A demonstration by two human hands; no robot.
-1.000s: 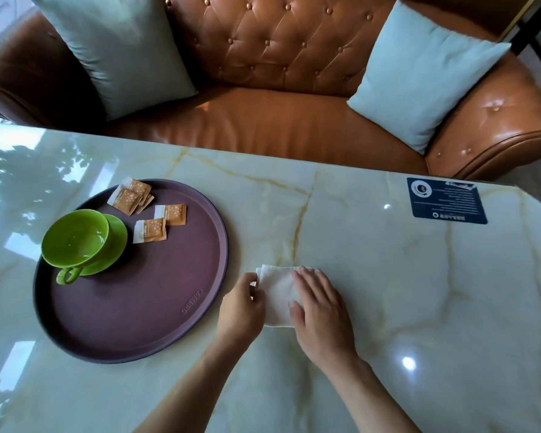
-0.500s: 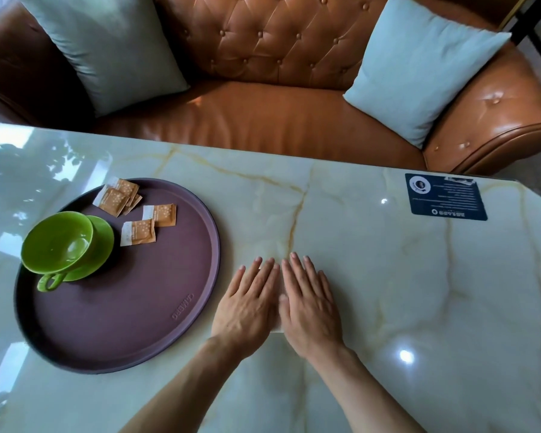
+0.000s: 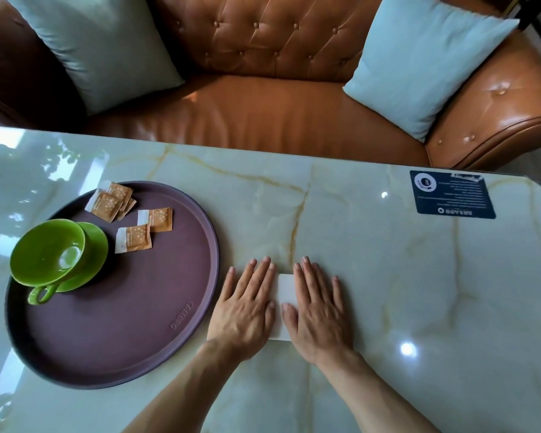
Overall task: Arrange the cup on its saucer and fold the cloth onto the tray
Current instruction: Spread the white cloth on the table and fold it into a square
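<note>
In the head view, you are pressing both hands flat on the white folded cloth [image 3: 285, 303], low in the frame just right of centre, on the marble table [image 3: 372, 260]. Your left hand [image 3: 247, 310] and right hand [image 3: 317, 314] are lying palm down with fingers stretched out, gripping nothing. Half a second ago they were touching side by side and hiding the cloth almost entirely; now they are sliding apart, and a narrow strip of cloth is showing between them. A second ago you were pinching its edges instead, so the fold appears made and you are smoothing the crease outward.

The cloth is lying on the table just beside the right rim of the round purple tray [image 3: 200, 310], not on it. So that half of the task is not yet finished: you are likely nearing the moment to lift the folded square and carry it left onto the tray.

At the left of the frame, the green cup [image 3: 49, 256] is sitting on its green saucer [image 3: 96, 245], shifted toward the saucer's left side and possibly tilted. Orange sachets [image 3: 134, 238] are lying on the tray above and right of it.
</note>
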